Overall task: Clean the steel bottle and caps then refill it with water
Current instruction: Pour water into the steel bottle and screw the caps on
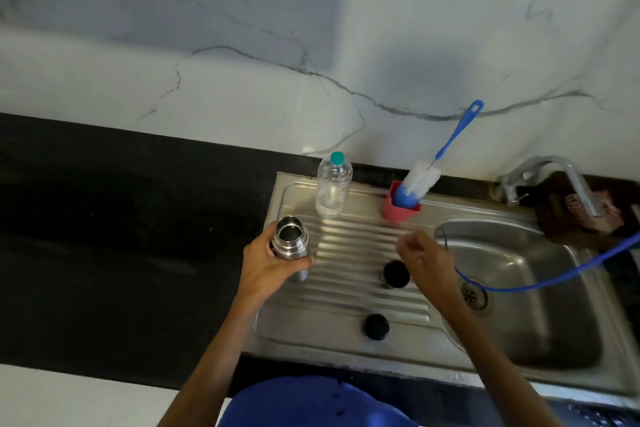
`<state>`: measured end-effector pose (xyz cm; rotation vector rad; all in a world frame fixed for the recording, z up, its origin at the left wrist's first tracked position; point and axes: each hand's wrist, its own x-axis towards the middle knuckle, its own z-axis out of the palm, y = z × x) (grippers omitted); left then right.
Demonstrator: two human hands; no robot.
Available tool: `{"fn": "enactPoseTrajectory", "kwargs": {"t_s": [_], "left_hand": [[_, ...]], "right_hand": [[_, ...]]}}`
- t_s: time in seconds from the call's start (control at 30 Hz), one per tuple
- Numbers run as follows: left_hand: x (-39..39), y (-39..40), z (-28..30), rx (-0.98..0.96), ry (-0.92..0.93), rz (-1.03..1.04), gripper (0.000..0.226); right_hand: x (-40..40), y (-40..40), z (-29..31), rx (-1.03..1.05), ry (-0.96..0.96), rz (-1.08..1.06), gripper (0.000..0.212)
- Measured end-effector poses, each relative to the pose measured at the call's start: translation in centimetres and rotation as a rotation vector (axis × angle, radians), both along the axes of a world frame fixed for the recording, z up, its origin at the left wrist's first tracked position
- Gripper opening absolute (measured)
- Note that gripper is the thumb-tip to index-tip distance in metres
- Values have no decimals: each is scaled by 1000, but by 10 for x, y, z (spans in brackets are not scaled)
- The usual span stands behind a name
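Observation:
My left hand (268, 262) grips the open steel bottle (290, 240), which stands upright at the left edge of the ribbed steel drainboard (346, 288). Two black caps lie on the drainboard: one cap (396, 274) just below my right hand, the other cap (376, 326) nearer the front edge. My right hand (424, 258) hovers above the drainboard with fingers loosely curled and nothing in it. A clear plastic water bottle (333, 186) with a teal cap stands at the back of the drainboard.
A blue-handled bottle brush (424, 177) leans in a pink cup (400, 206) at the back. The sink basin (519, 288) lies to the right, with a tap (561, 180) above it and a blue hose (554, 276) running across. Black countertop (121, 236) extends left.

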<state>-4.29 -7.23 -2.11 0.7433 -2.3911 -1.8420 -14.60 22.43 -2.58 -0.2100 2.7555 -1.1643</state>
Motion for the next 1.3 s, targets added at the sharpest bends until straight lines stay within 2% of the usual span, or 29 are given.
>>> {"fn": "enactPoseTrajectory", "kwargs": {"t_s": [0.07, 0.2, 0.27, 0.37, 0.57, 0.73, 0.87, 0.93, 1.0, 1.1, 1.2, 1.3], "left_hand": [[2, 10, 0, -12, -7, -12, 66], [9, 34, -6, -10, -22, -23, 71], [16, 42, -9, -13, -42, -49, 70], [26, 51, -12, -43, -59, -63, 72], [49, 64, -21, -69, -91, -62, 70], [60, 73, -24, -55, -105, -62, 72], [65, 77, -27, -66, -124, -59, 70], [67, 78, -28, -67, -125, -49, 70], [67, 79, -30, -64, -119, -42, 71], [68, 82, -30, -69, -111, -46, 74], [71, 83, -31, -84, -108, -52, 73], [71, 87, -32, -85, -101, -68, 73]], "right_hand": [[30, 27, -14, 112, -143, 93, 13], [84, 51, -50, 293, -267, 364, 86], [97, 43, -63, 418, -250, 454, 104], [106, 22, -74, 467, -181, 446, 100], [105, 10, -94, 490, -132, 447, 52], [102, 13, -95, 425, -134, 426, 43], [98, 15, -89, 281, -132, 281, 45], [95, 14, -80, 185, -219, 203, 32], [91, 10, -61, -205, -499, 22, 11], [85, 12, -26, -906, -922, -231, 28], [81, 19, -7, -1166, -1013, -179, 35], [78, 30, 11, -1232, -954, -142, 46]]}}
